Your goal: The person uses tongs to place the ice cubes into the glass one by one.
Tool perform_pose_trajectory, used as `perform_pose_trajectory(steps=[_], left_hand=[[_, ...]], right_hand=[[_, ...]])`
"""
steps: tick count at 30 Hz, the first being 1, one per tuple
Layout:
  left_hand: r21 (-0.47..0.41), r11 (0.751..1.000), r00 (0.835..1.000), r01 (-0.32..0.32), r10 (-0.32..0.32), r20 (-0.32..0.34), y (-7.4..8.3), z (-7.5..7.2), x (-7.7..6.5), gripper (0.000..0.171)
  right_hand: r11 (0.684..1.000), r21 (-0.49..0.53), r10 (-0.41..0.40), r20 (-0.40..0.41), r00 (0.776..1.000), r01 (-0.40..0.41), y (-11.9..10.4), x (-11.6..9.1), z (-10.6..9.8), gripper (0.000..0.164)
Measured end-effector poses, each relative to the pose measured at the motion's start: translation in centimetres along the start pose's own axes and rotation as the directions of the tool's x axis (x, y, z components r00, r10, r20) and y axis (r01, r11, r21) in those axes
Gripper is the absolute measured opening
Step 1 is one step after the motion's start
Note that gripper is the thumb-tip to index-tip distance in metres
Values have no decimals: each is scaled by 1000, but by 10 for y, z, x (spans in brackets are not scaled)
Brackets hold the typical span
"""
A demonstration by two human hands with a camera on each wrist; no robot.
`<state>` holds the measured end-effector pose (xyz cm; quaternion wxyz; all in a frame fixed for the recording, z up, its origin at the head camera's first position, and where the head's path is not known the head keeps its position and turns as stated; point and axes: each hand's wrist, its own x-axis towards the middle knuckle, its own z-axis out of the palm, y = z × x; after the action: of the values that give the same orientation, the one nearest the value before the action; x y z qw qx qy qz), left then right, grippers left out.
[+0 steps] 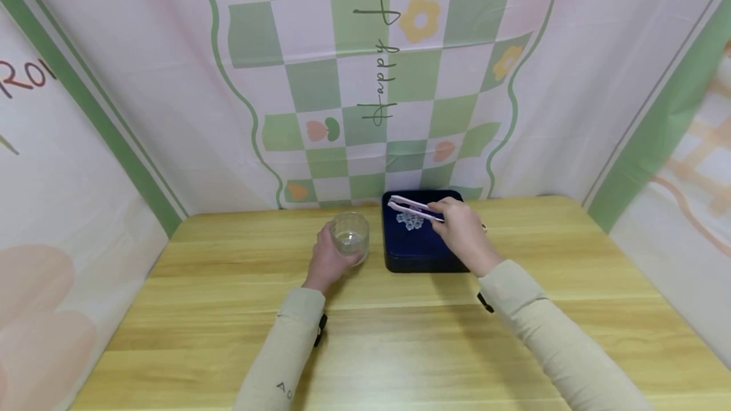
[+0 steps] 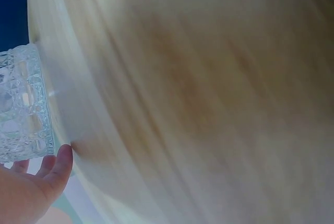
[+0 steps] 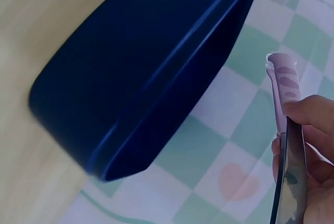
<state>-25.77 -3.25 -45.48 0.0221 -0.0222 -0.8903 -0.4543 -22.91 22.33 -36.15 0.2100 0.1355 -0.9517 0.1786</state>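
Observation:
My left hand point(image 1: 328, 260) holds a clear drinking glass point(image 1: 355, 238) on the table, fingers on its far left and thumb at the near side. The left wrist view shows the patterned wall of the glass point(image 2: 23, 104) and part of the left hand point(image 2: 31, 187). In my right hand point(image 1: 459, 226) is a pair of pink tongs point(image 1: 408, 203) with dark handles. Their tips hang over a dark blue tray point(image 1: 411, 252), above several clear ice-like pieces point(image 1: 410, 221). Something clear shows at the tong tips in the right wrist view; what it is I cannot tell.
A light wooden table point(image 1: 388, 341) carries everything, with the tray right of the glass near the back edge. Behind hangs a green-and-white checked cloth point(image 1: 360, 81). Pale printed cloths point(image 1: 74, 221) flank both sides.

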Motion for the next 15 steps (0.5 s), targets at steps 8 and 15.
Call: perform_pose_trajectory(steps=[8, 15], left_hand=[[-14, 1000, 1000, -19, 19, -10, 0, 1, 0, 97], [-29, 999, 1000, -26, 26, 2, -2, 1, 3, 97]], right_hand=[[997, 15, -78, -24, 997, 78, -27, 0, 3, 29], [988, 16, -152, 10, 988, 152, -46, -2, 11, 28]])
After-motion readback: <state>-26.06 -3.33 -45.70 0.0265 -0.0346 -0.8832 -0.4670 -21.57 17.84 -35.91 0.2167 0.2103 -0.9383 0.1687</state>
